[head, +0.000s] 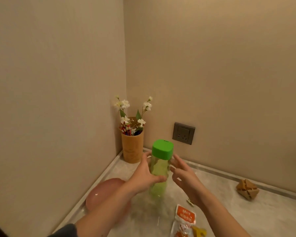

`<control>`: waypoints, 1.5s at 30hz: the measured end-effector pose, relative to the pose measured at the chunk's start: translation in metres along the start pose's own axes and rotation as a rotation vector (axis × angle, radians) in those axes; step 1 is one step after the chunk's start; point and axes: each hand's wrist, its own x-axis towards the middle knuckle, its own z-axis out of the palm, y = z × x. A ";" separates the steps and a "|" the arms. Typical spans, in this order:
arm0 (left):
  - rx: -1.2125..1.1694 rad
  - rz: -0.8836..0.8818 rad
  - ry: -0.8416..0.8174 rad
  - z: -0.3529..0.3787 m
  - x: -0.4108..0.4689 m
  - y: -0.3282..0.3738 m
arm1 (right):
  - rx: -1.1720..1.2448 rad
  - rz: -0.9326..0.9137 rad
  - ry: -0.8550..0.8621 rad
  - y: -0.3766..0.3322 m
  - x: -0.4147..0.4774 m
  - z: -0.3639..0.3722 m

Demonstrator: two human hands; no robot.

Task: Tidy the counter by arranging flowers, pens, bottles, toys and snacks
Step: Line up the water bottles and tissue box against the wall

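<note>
Left hand [144, 173] is wrapped round the green-capped bottle [159, 165], holding it upright over mid-counter [246, 216]. Right hand [183, 175] has its fingers spread wide beside the bottle, probably to steady it; can't tell if it touches. The base is blurred, so whether the bottle is lifted or set down is unclear.

Cup [132, 149] sits in the back-left corner, keeping flowers [126, 104] and pens [126, 130] together.

Counts:
- one bottle
- one cup
- one pink bowl [102, 190], left edge
- one wooden toy [247, 189], back edge
- one orange snack packet [184, 221], near edge
- pens too bunched to count

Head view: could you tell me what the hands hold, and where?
The left hand grips the green-capped bottle around its body; the right hand holds nothing.
</note>
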 end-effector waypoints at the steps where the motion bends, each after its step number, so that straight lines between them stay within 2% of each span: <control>1: 0.003 0.000 -0.036 -0.004 0.007 -0.001 | -0.023 -0.064 -0.036 -0.007 0.006 0.000; 4: 0.005 0.015 -0.132 -0.016 0.025 -0.002 | -0.121 -0.152 -0.113 -0.024 0.020 0.004; 7: -0.029 0.041 -0.172 -0.027 0.044 -0.007 | -0.178 -0.156 -0.019 -0.031 0.041 0.006; 13: 0.000 0.081 -0.078 -0.043 0.080 -0.037 | -0.517 -0.167 0.023 -0.037 0.096 0.012; 16: -0.033 0.059 0.017 -0.045 0.093 -0.047 | -0.599 -0.165 0.055 -0.038 0.123 0.020; 20: 0.002 -0.041 0.176 -0.053 0.107 -0.061 | -0.612 -0.181 0.189 -0.033 0.152 0.027; 24: 0.036 -0.148 0.148 -0.057 0.113 -0.077 | -0.631 -0.192 0.290 -0.030 0.175 0.033; 28: 0.056 -0.182 0.113 -0.052 0.115 -0.088 | -0.626 -0.213 0.359 -0.026 0.188 0.032; 45: 0.117 -0.206 0.059 -0.040 0.113 -0.091 | -0.639 -0.180 0.315 -0.017 0.184 0.034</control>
